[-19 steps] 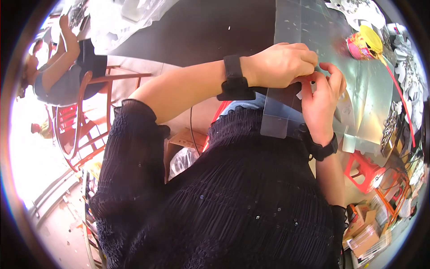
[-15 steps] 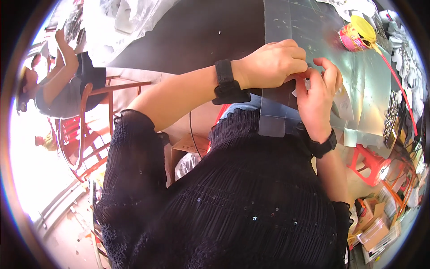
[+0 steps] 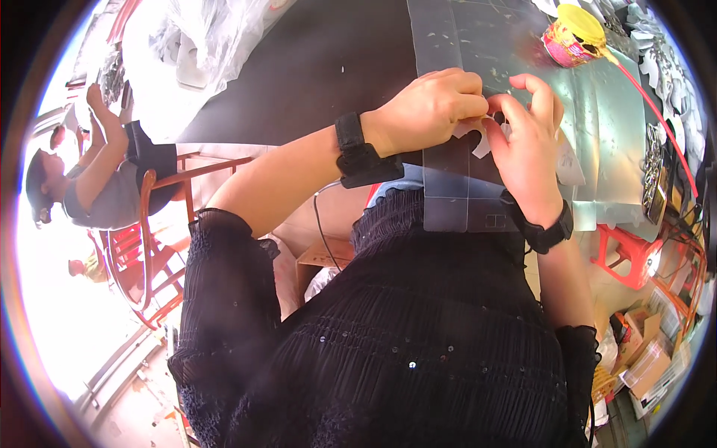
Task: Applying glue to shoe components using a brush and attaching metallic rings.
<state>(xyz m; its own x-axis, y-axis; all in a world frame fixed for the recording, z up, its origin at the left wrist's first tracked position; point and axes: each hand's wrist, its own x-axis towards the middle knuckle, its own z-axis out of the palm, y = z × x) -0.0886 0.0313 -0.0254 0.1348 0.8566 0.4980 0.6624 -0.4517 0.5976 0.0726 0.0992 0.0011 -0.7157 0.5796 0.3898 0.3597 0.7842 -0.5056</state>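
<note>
Over the near edge of the table, my left hand (image 3: 439, 110) is closed in a pinch at one end of a small white cut-out piece (image 3: 482, 145). Thumb and forefinger of my right hand (image 3: 527, 149) close on the same piece from the other side, its other fingers raised and curved. The fingertips of both hands almost meet, so part of the piece is hidden. Whether it is paper or plastic I cannot tell. Beneath the hands lies a clear plastic sheet (image 3: 446, 205), its near end hanging over the table edge towards my lap.
At the far right stands a red tub with a yellow lid (image 3: 579, 24), a thin red tube (image 3: 661, 119) running from it. White pieces heap along the right edge. A plastic bag (image 3: 213, 45) lies far left. A person (image 3: 101, 179) sits left; a red stool (image 3: 629, 257) stands right.
My hands have shifted slightly left in the picture, and more of the white piece shows between them. The view has turned a little; the tub sits higher and further left.
</note>
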